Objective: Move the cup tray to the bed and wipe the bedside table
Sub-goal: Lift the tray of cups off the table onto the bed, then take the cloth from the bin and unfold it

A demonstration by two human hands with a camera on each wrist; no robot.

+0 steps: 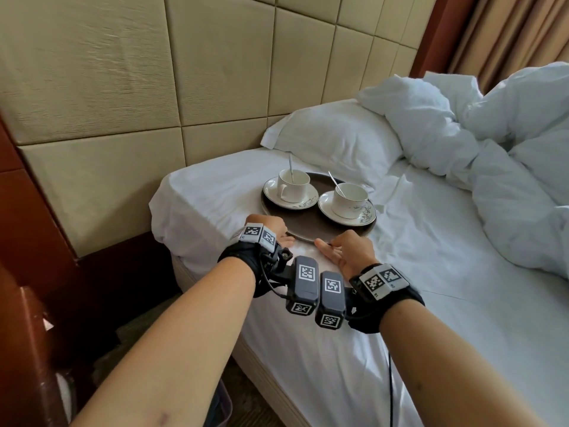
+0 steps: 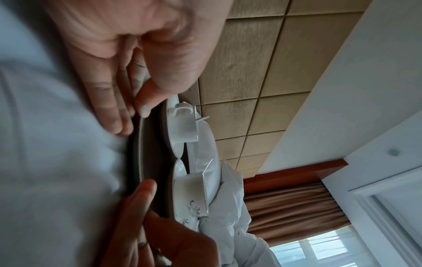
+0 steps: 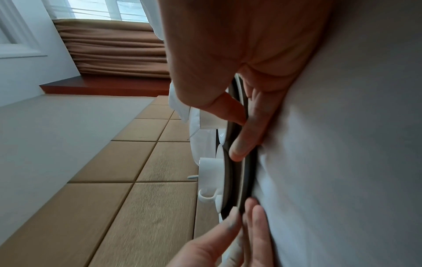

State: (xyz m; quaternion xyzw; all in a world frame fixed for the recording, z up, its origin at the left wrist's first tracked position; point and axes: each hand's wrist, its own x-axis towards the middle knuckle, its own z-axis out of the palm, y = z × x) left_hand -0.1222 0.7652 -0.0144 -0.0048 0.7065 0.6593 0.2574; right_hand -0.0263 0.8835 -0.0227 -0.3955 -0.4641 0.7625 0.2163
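A: What stands behind the mattress?
B: A padded headboard wall [image 1: 129,87] of square beige panels, framed at left by dark red-brown wood trim [image 1: 40,241].

A: And the bedding?
B: One white pillow [image 1: 335,137] lies flat against the panels. Just right of it, a white duvet [image 1: 492,143] is bunched in a heap, touching the pillow's right end.

A: What is at upper right?
B: Pleated brown curtains [image 1: 505,32]; in the wrist views they hang beside a bright window [image 3: 102,9].

A: Anything low down?
B: A black cable [image 1: 391,392] runs down over the sheet near the bottom edge.
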